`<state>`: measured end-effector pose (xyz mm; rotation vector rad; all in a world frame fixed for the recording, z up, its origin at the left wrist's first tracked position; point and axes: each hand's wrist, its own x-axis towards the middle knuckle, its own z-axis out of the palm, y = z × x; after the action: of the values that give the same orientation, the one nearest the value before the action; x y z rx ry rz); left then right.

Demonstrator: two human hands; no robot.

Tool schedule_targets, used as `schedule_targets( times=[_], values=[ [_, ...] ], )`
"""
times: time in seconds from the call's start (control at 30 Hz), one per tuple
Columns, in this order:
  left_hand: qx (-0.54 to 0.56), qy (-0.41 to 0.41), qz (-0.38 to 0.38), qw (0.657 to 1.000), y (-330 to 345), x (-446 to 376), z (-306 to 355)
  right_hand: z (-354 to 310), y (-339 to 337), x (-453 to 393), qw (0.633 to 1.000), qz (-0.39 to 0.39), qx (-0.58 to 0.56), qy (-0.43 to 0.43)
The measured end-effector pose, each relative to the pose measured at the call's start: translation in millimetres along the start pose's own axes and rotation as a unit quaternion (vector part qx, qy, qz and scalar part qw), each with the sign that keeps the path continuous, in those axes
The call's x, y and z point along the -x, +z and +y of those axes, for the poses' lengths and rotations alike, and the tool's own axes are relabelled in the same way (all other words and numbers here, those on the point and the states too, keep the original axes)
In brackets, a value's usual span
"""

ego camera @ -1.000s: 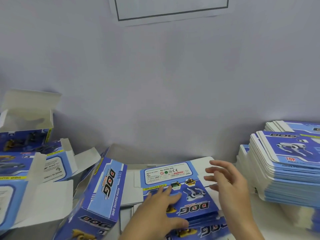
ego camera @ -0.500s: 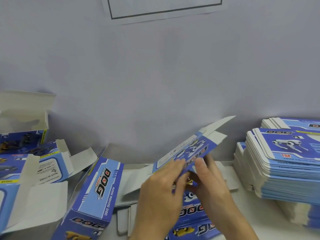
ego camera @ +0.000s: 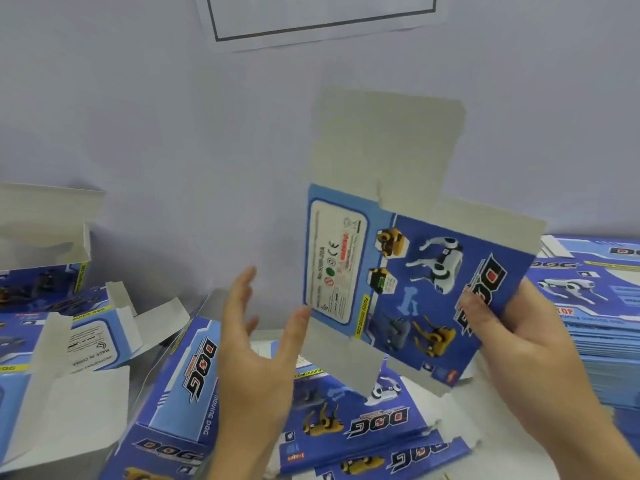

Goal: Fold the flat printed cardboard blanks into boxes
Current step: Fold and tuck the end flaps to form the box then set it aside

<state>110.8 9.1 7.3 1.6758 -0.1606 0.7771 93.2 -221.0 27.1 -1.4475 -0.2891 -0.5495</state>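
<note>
Head view: a flat blank [ego camera: 415,271] is held upright, pinched by the right hand [ego camera: 519,341], so its panels can be squared; the left hand [ego camera: 252,341] is spread, released, alongside.

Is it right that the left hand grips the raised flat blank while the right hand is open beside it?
No, the hands are swapped. In the head view the right hand grips the raised flat blank at its right edge, while the left hand is open beside it.
</note>
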Motion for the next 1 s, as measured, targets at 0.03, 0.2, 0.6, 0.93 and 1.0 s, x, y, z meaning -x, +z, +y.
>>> schedule_targets(
  times=[0.03, 0.2, 0.6, 0.93, 1.0],
  values=[
    [0.012, -0.009, -0.003, 1.000, -2.6, -1.8, -1.2, -2.9, 2.2, 0.8, 1.000, -0.005, -0.003, -0.011],
    [0.098, -0.032, -0.097, 0.990, -8.5, -4.4, 4.2, -4.5, 13.4, 2.0, 0.999, -0.011, -0.045, -0.028],
    [0.043, -0.030, -0.076, 0.996, 12.8, 6.0, 9.7, -2.6, 32.3, 5.8, 0.996, 0.039, -0.012, -0.084],
    [0.034, -0.026, -0.126, 0.991, 15.7, 9.8, 20.9, -1.2, 34.6, 8.6, 0.998, 0.010, -0.008, -0.065],
    [0.086, -0.033, -0.175, 0.980, 16.7, 10.0, 22.3, -2.2, 37.6, 9.8, 0.998, -0.030, -0.026, -0.055]
  ],
)
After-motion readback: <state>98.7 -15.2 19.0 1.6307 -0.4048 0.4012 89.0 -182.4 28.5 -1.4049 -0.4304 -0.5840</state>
